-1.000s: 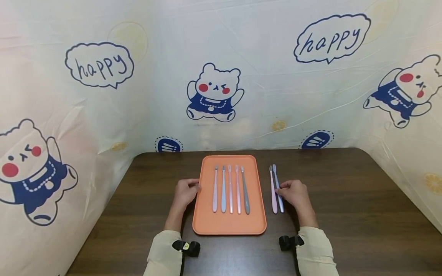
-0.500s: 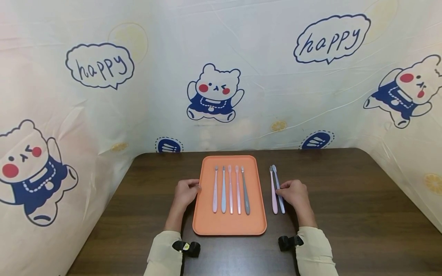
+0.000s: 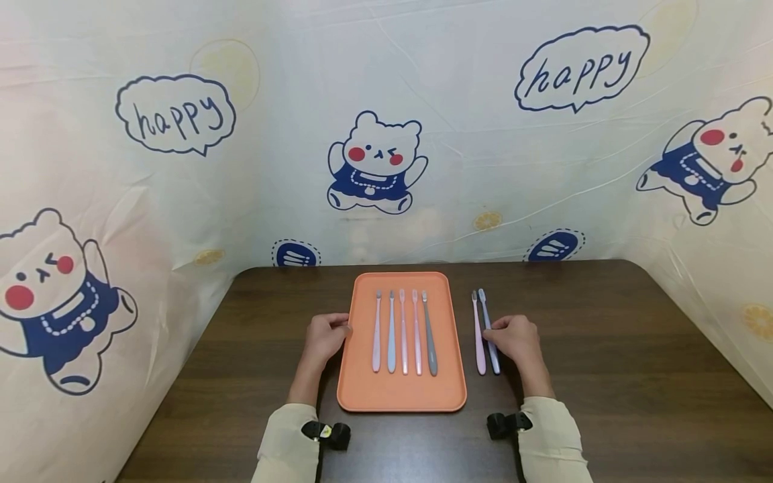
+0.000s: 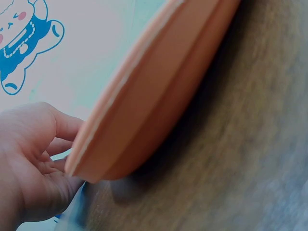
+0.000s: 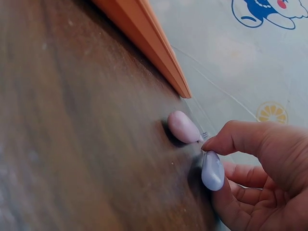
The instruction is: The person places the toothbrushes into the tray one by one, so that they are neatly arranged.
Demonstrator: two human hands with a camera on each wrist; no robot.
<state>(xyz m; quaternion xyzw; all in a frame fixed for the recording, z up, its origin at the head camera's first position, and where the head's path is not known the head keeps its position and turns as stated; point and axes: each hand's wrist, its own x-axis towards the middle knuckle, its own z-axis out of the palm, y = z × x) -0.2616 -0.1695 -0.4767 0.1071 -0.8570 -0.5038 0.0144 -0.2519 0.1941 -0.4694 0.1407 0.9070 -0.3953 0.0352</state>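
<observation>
Several toothbrushes lie side by side on the orange tray (image 3: 401, 396), heads toward the back; among them are a light blue toothbrush (image 3: 391, 339) and, rightmost, a grey toothbrush (image 3: 430, 345). My left hand (image 3: 326, 335) grips the tray's left rim, and the left wrist view shows its fingers at the tray (image 4: 134, 96) edge. Right of the tray, a pink toothbrush (image 3: 479, 342) lies on the table. Just beside it, my right hand (image 3: 514, 337) pinches a blue toothbrush (image 3: 494, 359) by the handle. In the right wrist view the blue handle end (image 5: 212, 173) shows between thumb and fingers.
Everything stands on a dark wooden table (image 3: 634, 376). A printed curtain (image 3: 459, 147) with bears hangs along its back and sides. Each sleeved wrist carries a small black camera, such as the right wrist camera (image 3: 507, 424).
The blue toothbrush has shifted slightly to the right in my right hand, its head now a little farther from the pink toothbrush. My left hand and the tray stay put.
</observation>
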